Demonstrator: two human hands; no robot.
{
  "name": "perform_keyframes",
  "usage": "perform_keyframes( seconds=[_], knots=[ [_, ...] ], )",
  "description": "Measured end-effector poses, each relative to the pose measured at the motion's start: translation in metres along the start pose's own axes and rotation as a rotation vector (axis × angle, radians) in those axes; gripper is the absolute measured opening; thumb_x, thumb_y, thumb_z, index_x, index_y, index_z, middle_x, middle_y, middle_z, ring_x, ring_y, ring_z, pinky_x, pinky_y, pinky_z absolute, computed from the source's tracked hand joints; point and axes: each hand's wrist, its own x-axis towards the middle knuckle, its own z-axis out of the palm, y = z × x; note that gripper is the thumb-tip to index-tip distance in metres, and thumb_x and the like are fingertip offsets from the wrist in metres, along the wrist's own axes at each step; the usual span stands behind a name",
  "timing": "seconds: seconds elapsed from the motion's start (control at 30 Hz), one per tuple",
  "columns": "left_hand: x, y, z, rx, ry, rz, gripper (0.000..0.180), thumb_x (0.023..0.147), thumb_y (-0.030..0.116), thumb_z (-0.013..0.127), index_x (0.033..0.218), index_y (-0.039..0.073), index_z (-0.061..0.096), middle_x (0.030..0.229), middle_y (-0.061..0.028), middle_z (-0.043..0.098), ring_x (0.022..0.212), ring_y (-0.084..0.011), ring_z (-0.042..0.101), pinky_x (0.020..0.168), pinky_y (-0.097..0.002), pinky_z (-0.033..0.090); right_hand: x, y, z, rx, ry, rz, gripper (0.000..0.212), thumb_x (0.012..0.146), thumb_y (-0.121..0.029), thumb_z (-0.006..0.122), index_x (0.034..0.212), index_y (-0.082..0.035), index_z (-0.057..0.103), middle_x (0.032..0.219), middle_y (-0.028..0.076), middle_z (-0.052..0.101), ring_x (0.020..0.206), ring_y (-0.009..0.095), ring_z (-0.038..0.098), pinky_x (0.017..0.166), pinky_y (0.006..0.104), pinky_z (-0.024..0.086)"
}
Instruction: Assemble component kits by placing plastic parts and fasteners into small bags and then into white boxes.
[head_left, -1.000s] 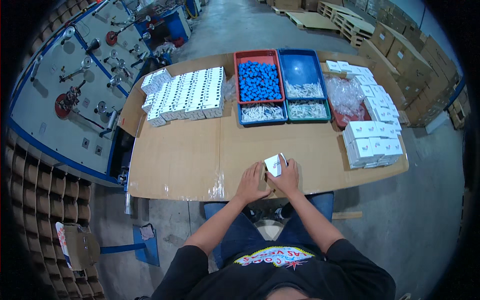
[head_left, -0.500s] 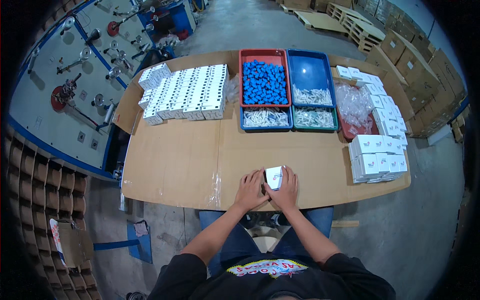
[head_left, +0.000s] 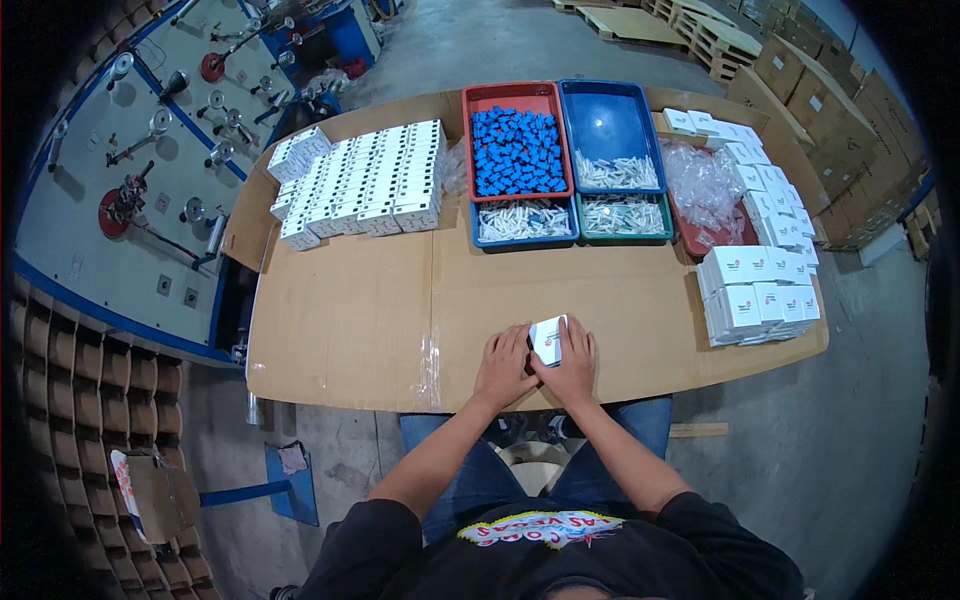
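Note:
Near the table's front edge, a small white box (head_left: 546,340) stands between my two hands. My left hand (head_left: 504,367) lies along the left side of the box, fingers together and pointing away from me. On the other side, my right hand (head_left: 570,366) wraps the box, with fingers along its right edge and the thumb at its near end. Both thumbs nearly meet at the near end. The palms hide the lower part of the box.
Rows of white boxes (head_left: 370,175) fill the back left of the cardboard-covered table (head_left: 340,320). A red tray (head_left: 468,130) holds blue pieces; blue (head_left: 610,120) and green trays (head_left: 628,239) hold small white packets. Plastic bags (head_left: 705,190) and stacked white boxes (head_left: 742,305) stand right.
The view has shifted slightly. My hands stay around the white box, which seems turned a little, and my left fingers lie closer against it.

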Motion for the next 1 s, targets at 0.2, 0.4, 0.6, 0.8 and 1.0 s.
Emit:
perform_keyframes(
  seconds=[0.2, 0.4, 0.6, 0.8, 1.0],
  knots=[
    [-0.005, 0.005, -0.005, -0.067, 0.001, -0.026, 0.101, 0.074, 0.044, 0.077, 0.153, 0.001, 0.032, 0.148, -0.0177, 0.047, 0.141, -0.0300, 0.042, 0.119, -0.0471, 0.027, -0.010, 0.015, 0.011, 0.113, 0.039, 0.012, 0.080, 0.076, -0.034, 0.082, 0.140, 0.005, 0.052, 0.146, 0.025, 0.051, 0.135, 0.040, 0.050, 0.115, 0.0607, 0.032],
    [-0.001, 0.003, -0.005, -0.145, 0.012, -0.078, 0.101, 0.073, 0.052, 0.078, 0.151, 0.002, 0.037, 0.146, -0.0157, 0.049, 0.139, -0.0288, 0.044, 0.118, -0.0463, 0.029, -0.008, 0.022, 0.009, 0.227, 0.071, 0.034, 0.065, 0.086, -0.028, 0.077, 0.137, 0.006, 0.055, 0.139, 0.026, 0.057, 0.128, 0.040, 0.057, 0.113, 0.0527, 0.039],
    [0.005, 0.007, -0.011, -0.058, 0.066, -0.038, 0.089, 0.076, 0.046, 0.074, 0.147, 0.003, 0.041, 0.142, -0.0158, 0.051, 0.137, -0.0295, 0.046, 0.117, -0.0460, 0.031, 0.001, 0.081, -0.011, 0.537, -0.090, 0.674, 0.032, 0.103, -0.020, 0.055, 0.121, 0.004, 0.064, 0.106, 0.022, 0.070, 0.101, 0.032, 0.069, 0.086, 0.0365, 0.053],
    [0.002, 0.007, -0.007, -0.075, 0.063, -0.057, 0.086, 0.076, 0.039, 0.072, 0.147, 0.002, 0.042, 0.144, -0.0159, 0.049, 0.138, -0.0289, 0.044, 0.118, -0.0452, 0.030, 0.008, 0.099, -0.043, 0.370, 0.151, 0.330, 0.025, 0.103, -0.017, 0.053, 0.114, 0.001, 0.066, 0.091, 0.018, 0.069, 0.083, 0.031, 0.067, 0.078, 0.0393, 0.053],
    [0.001, 0.006, -0.006, -0.083, 0.090, -0.052, 0.084, 0.075, 0.033, 0.074, 0.147, 0.003, 0.042, 0.144, -0.0172, 0.051, 0.136, -0.0329, 0.047, 0.115, -0.0459, 0.033, 0.007, 0.102, -0.070, 0.015, -0.078, 0.352, 0.033, 0.093, -0.018, 0.065, 0.124, -0.006, 0.065, 0.125, 0.017, 0.063, 0.115, 0.034, 0.061, 0.096, 0.0435, 0.049]
  ],
)
